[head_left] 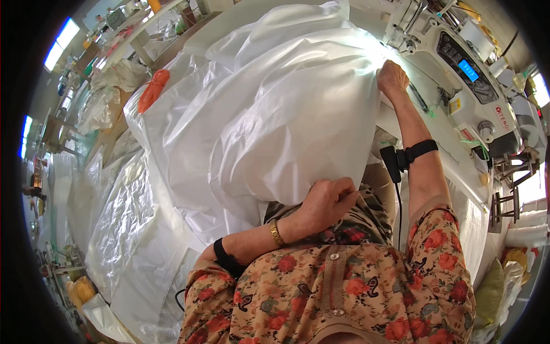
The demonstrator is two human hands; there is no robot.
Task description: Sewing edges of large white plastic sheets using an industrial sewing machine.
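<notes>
A large sheet of translucent white plastic (286,114) lies in loose folds across the work surface and hangs over its near side. My right hand (393,78) is closed on the sheet's right edge, beside the bright lamp of a white sewing machine (458,74). Close to my lap, my left hand (327,205) has its fingers curled and pressed together on the near edge of the same sheet. Between the two hands the edge runs fairly straight. The machine's needle is lost in the glare.
An orange-red bundle (153,90) rests at the sheet's left edge. More clear plastic (123,223) is heaped at the left. A dark slim tool (421,98) lies on the machine table right of my right hand. A green cushion (488,295) sits at the lower right.
</notes>
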